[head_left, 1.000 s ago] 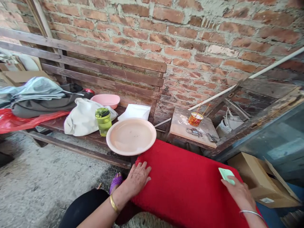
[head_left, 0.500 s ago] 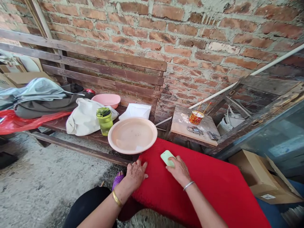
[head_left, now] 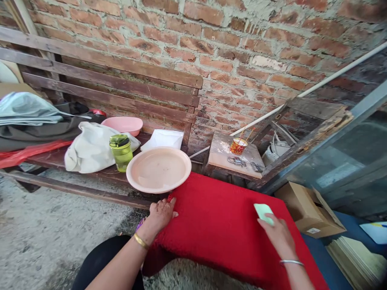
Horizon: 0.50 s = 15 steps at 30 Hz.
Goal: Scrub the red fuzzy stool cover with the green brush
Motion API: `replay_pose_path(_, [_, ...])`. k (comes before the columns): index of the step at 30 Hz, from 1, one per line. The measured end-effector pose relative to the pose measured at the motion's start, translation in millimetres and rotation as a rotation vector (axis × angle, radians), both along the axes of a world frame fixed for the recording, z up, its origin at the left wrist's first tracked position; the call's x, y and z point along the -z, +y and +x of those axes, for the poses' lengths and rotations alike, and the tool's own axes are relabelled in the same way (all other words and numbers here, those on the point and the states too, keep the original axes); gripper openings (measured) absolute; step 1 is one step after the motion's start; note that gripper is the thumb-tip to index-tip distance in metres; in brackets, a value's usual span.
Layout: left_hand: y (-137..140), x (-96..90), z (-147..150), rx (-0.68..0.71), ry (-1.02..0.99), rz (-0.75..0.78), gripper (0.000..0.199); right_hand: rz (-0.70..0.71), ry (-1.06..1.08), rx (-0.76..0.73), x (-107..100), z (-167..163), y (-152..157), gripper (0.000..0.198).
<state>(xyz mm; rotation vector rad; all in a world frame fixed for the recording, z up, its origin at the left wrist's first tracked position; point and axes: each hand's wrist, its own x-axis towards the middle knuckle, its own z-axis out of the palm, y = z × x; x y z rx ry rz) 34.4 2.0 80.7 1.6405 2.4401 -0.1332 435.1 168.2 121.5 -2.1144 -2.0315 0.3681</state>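
Note:
My right hand [head_left: 277, 235] grips a flat, rounded mint-green block [head_left: 264, 213] against the right part of a red cloth-covered bench [head_left: 217, 225]. Its underside is hidden, so I cannot tell what kind of tool it is. A silver bangle circles that wrist. My left hand [head_left: 163, 212] lies on the cloth's far left corner, fingers stretched out and thumb apart, holding nothing. Just beyond it, a wide pale-pink basin [head_left: 159, 171] holds some water and overhangs the wooden seat.
On the wooden bench [head_left: 115, 95] are a green bottle [head_left: 121, 153], a white bag [head_left: 89, 149], a pink bowl [head_left: 125, 125] and folded clothes [head_left: 30, 110]. A small table [head_left: 219, 159] carries a red-gold cup [head_left: 238, 146] and padlocks [head_left: 236, 161]. A cardboard box [head_left: 305, 209] stands right.
My right hand has slid the mint-green block rightward across the red cloth. My left hand stays at the cloth's left corner. The view has turned slightly right.

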Motion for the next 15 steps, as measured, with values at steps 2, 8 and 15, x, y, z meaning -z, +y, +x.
replay_pose_path(2, [5, -4.1, -3, 0.007, -0.033, -0.048, 0.058, -0.001, 0.064, -0.154, 11, -45, -11, 0.044])
replay_pose_path(8, [13, -8.2, -8, 0.047, -0.085, -0.123, 0.061, 0.002, 0.148, -0.378, 35, -117, -16, 0.031])
replay_pose_path(15, [12, -21.3, -4, 0.048, -0.107, -0.141, 0.059, 0.007, -0.006, 0.011, 9, 19, 17, 0.036])
